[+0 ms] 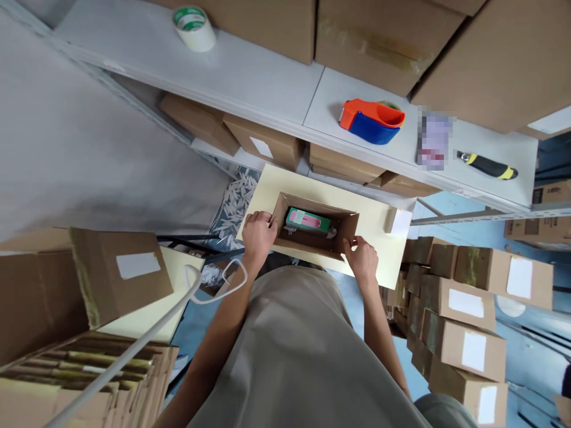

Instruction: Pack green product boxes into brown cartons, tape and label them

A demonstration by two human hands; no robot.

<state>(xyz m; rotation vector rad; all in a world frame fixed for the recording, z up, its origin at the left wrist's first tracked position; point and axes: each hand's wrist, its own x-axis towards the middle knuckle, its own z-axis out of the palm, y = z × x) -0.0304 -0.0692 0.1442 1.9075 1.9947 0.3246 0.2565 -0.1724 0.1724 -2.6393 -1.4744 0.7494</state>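
An open cardboard box (314, 244) stands on the pale yellow tabletop (383, 261) in front of me. Inside it lies a small green and pink product box (307, 220), with bits of crumpled paper beside it. My left hand (259, 235) grips the cardboard box at its left end, fingers bent over the rim. At the right front corner, my right hand (362, 258) pinches the box wall between thumb and fingers. Both hands partly cover the edges they hold.
On the shelf ahead sit a tape roll (195, 28), an orange and blue tape dispenser (372, 121) and a yellow-black utility knife (488, 166). A white label stack (398, 221) is on the tabletop's right. Stacked cartons (464, 300) stand right; flattened cardboard (134, 380) stands left.
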